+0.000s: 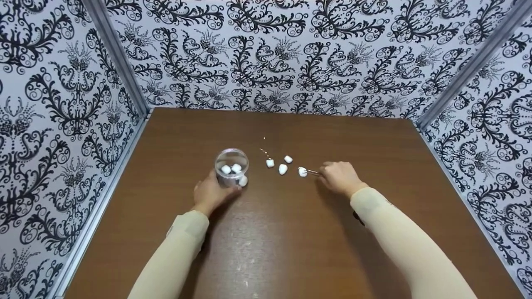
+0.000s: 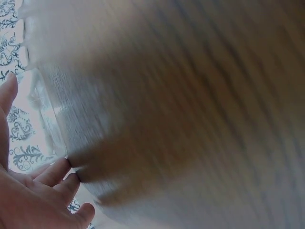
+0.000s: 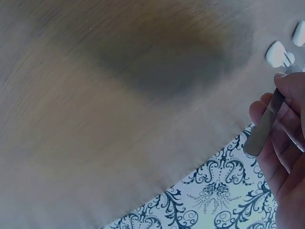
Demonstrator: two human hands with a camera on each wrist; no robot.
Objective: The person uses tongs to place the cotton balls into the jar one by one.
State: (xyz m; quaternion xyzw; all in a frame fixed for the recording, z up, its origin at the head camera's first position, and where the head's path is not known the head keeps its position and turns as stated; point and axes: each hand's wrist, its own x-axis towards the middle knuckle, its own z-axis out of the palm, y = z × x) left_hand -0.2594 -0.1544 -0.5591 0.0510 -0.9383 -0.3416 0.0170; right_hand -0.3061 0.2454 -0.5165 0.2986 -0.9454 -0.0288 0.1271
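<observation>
My left hand [image 1: 211,192] holds a clear plastic jar [image 1: 224,181] by its side, fingers curved round it. Two small white lumps [image 1: 231,168] show inside through the open top. A third white lump [image 1: 243,180] is at its lower right; whether inside or outside I cannot tell. In the left wrist view, fingertips [image 2: 59,171] touch the jar's wall [image 2: 50,114]. My right hand [image 1: 341,177] pinches metal tweezers [image 3: 262,133] between thumb and fingers. The tips are at a white lump [image 1: 302,171], cotton ball or marshmallow, on or just above the table.
Between the hands, several white lumps [image 1: 283,169] lie on the brown wooden table [image 1: 266,232]. Tiny bright specks [image 1: 264,153] show behind them. Patterned walls [image 1: 274,62] enclose the table at the back and both sides, with grey posts [image 1: 120,58] at the corners.
</observation>
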